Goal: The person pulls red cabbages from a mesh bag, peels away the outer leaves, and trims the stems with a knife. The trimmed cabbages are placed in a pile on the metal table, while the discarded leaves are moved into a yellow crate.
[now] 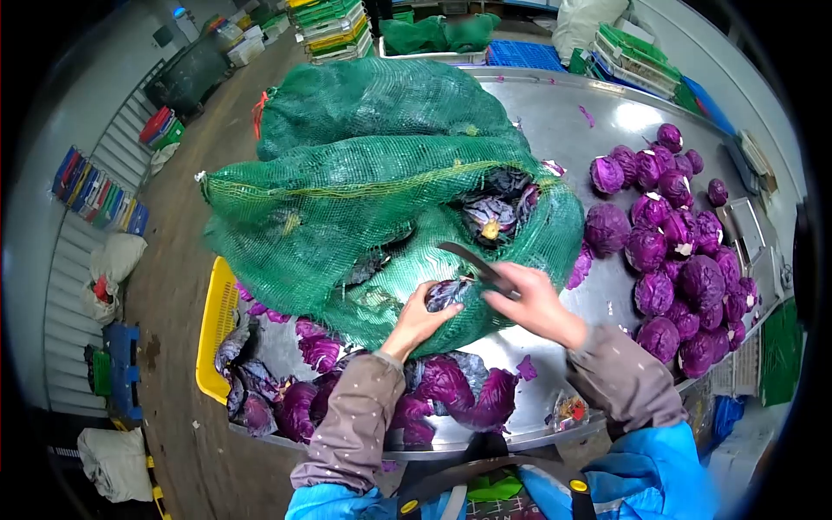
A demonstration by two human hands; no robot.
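Note:
My left hand (420, 322) is closed around a dark red cabbage (444, 295) at the near side of a green mesh sack. In my right hand (535, 303) is a knife (472, 260), its curved blade pointing up and to the left, just above the held cabbage. The green mesh sack (347, 230) lies in front of me with its side open. Inside the opening another red cabbage (490, 218) shows its pale cut stem. Behind it lies a second full mesh sack (381, 104).
Trimmed purple heads (680, 282) are piled at the right on the metal table (555, 113). Loose outer leaves (451, 390) lie along the near edge. A yellow crate (212, 334) stands at the left edge. Stacked crates (334, 30) stand behind the table.

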